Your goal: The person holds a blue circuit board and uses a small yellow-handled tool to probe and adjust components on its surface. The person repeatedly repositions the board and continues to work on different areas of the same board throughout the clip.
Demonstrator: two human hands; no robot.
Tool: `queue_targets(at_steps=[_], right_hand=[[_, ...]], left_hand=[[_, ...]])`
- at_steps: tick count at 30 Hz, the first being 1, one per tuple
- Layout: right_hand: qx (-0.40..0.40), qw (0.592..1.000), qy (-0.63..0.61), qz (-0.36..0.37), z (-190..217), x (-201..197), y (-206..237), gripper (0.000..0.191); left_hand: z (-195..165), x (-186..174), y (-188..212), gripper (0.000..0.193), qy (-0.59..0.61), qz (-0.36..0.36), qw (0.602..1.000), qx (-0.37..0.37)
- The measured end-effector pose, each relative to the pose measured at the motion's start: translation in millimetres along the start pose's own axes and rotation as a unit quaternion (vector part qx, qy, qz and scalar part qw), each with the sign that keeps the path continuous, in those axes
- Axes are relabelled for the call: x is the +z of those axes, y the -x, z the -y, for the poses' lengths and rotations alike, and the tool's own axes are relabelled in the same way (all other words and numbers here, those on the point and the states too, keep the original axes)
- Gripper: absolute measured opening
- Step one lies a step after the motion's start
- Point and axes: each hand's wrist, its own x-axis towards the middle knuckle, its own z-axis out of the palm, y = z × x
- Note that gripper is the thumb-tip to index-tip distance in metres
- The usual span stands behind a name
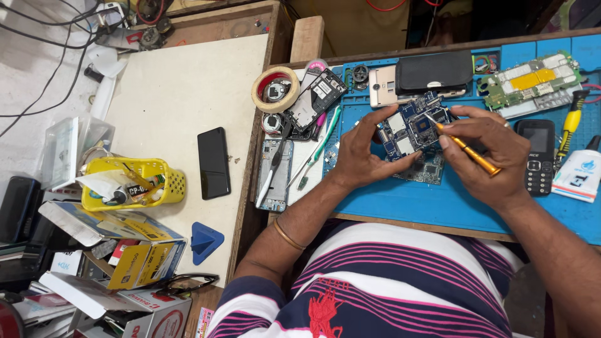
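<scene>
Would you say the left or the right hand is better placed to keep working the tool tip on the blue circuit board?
Probably the right hand: it grips the orange-handled tool with its tip on the blue circuit board. The left hand is busy holding the board.

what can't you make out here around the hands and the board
Head view only:
- Tool tip: the orange-handled tool meets the blue circuit board at a point too small to tell its kind.
- Board's left edge: covered by the left hand.
- Second board underneath: mostly hidden.
- Right hand: palm side unseen.
</scene>
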Motion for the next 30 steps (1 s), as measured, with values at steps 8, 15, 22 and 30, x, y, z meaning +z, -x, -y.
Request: queue_targets(at_steps=[8, 15, 22, 30], right_hand=[[-0.028, 0.998, 0.037, 0.039, 6, 2, -3, 0.014], [0.026, 0.998, -0.05, -0.042, 11, -2, -4, 0.012], [0.123, 0.984, -0.124, -0.041, -9, -3, -2, 0.02], [0.151, 0.98, -0.12, 0.054, -18, 0, 5, 0.027]], left_hand=[[-2, -1, -1, 0.088, -0.006, -0.011, 1.0, 0.005], [0, -3, -4, 0.093, 0.022, -0.018, 0.998, -0.056], [1, -2, -2, 0.095, 0.058, -0.026, 0.996, -0.069], [-1, -2, -4, 0.096, 0.049, -0.033, 0.996, -0.062]])
